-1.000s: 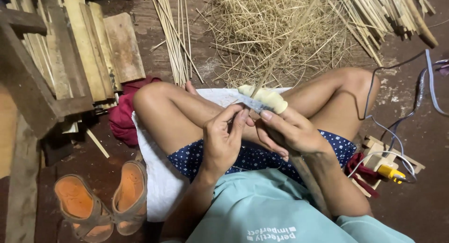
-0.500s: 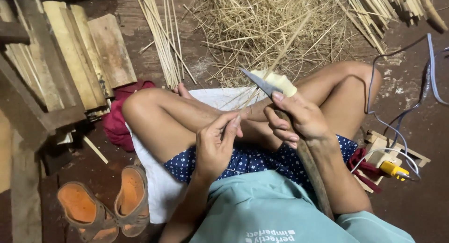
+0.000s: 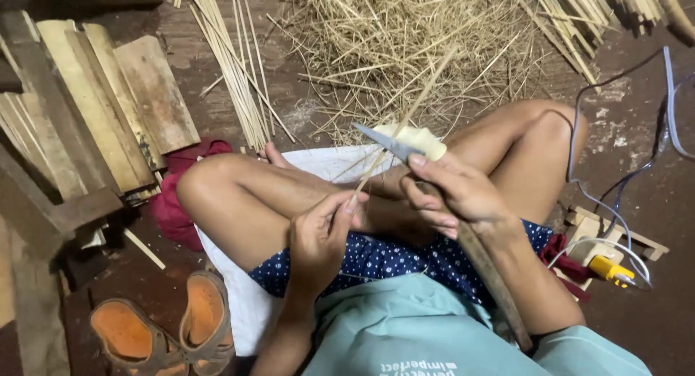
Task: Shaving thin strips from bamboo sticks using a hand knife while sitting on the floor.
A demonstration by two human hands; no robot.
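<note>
Nearest, the left hand (image 3: 318,238) pinches a thin bamboo strip (image 3: 405,122) at its lower end; the right hand (image 3: 456,195), fingers clamped on a long-handled knife (image 3: 387,143), lays the blade seemingly against it. A slip could nick the thigh (image 3: 246,195); straw pile (image 3: 413,43) beyond.

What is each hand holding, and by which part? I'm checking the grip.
Left hand pinches a thin bamboo strip at its lower end; right hand grips a knife by its long handle.
</note>
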